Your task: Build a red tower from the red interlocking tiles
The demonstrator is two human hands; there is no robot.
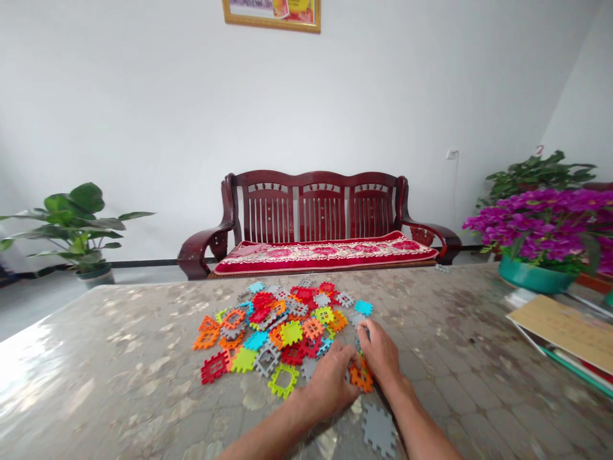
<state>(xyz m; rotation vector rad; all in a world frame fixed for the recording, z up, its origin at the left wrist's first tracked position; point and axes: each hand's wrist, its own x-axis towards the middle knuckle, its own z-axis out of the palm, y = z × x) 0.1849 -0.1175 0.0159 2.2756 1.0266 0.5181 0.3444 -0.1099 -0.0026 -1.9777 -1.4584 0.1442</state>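
A loose heap of flat notched plastic pieces, among them a lime green piece [291, 333] and a dark red piece [215, 367], lies on the table. My left hand [334, 377] is at the heap's near right edge, its fingers bent. Just right of it, my right hand [380, 350] has its thumb and fingers drawn together. Between the two hands are orange pieces [361, 377], partly covered by my fingers. What either hand grips is hidden. A gray square piece [378, 430] lies flat below my hands, near my right forearm.
The patterned tabletop [143, 383] holds a purple flower pot [534, 276] and papers [565, 329] at the right. Beyond the far edge stands a wooden bench [320, 211]. A leafy plant [79, 223] is on the floor at the left.
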